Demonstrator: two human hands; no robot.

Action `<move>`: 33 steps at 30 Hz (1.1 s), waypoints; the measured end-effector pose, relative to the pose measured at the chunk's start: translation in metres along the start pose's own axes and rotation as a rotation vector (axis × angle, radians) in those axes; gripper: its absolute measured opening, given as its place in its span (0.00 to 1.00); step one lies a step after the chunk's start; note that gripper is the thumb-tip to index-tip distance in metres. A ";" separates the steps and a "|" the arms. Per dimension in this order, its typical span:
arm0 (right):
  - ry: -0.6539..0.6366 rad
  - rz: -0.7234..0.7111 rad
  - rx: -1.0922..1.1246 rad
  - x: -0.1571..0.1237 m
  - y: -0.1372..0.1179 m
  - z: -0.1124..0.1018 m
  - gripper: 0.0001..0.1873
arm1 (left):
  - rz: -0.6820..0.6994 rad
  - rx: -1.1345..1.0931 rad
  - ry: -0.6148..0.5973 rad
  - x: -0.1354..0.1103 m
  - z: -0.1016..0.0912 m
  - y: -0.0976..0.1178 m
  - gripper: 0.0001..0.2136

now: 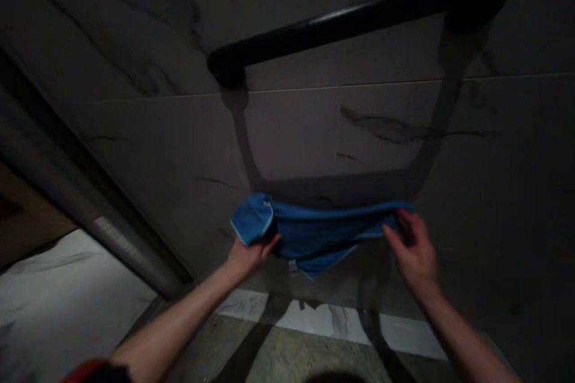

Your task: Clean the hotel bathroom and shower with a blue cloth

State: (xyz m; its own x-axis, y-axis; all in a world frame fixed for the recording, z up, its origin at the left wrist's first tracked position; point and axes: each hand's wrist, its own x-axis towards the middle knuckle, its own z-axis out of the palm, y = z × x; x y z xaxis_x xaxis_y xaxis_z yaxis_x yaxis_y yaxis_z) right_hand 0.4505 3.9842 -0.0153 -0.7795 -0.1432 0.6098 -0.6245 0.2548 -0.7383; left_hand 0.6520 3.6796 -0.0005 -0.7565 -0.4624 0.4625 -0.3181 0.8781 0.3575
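A blue cloth (314, 230) with a pale edge hangs stretched between both hands in front of a marbled tiled wall (314, 131). My left hand (247, 257) grips its left corner, fingers closed around the fabric. My right hand (413, 251) pinches its right end. The cloth sags in the middle and a small tag dangles below it. Above the cloth a black bar (359, 15) is fixed to the wall, slanting up to the right.
The room is dim. A grey metal frame (112, 239) runs diagonally at the left, with a white surface (58, 305) beyond it. A pale marble ledge (332, 320) lies at the foot of the wall, grey floor below.
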 end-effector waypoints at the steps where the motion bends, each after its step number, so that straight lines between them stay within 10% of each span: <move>1: -0.008 -0.130 0.031 0.040 -0.036 0.011 0.34 | -0.027 0.016 0.048 0.038 -0.037 0.001 0.27; 5: -0.052 -0.620 -0.156 0.149 -0.171 0.095 0.37 | -0.088 0.095 0.338 0.181 -0.139 -0.016 0.38; 8: -0.144 -0.843 -0.410 0.155 -0.205 0.150 0.27 | -0.216 0.196 0.608 0.211 -0.130 -0.053 0.32; 11: -0.353 -1.045 -0.556 0.106 -0.146 0.157 0.31 | -0.462 0.086 0.445 0.139 -0.040 -0.090 0.29; 16: -0.627 -1.193 -0.438 -0.027 0.031 0.109 0.21 | -0.562 -0.050 0.135 -0.080 0.159 -0.108 0.25; 19: -0.709 -1.138 -0.409 -0.067 0.067 0.094 0.21 | -0.365 -0.054 -0.070 -0.146 0.199 -0.110 0.32; 22: -0.690 -1.147 -0.340 -0.046 0.016 0.109 0.22 | -0.289 -0.069 -0.052 -0.117 0.134 -0.129 0.36; 29: -0.437 -1.170 -0.126 0.099 -0.261 0.257 0.20 | -0.245 0.265 0.513 0.156 -0.189 -0.266 0.35; 31: -0.465 -1.166 -0.309 0.107 -0.307 0.305 0.27 | -0.162 0.359 0.621 0.199 -0.224 -0.316 0.38; 33: -0.490 -1.236 -0.424 0.090 -0.313 0.340 0.28 | -0.121 0.350 0.748 0.199 -0.208 -0.362 0.39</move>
State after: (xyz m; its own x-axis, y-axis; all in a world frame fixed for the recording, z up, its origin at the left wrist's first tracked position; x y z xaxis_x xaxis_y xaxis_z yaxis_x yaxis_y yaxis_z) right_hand 0.5591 3.5666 0.1724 0.2661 -0.7787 0.5682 -0.9187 -0.0265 0.3940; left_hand 0.7357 3.2444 0.1312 -0.1658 -0.4072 0.8982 -0.6250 0.7479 0.2237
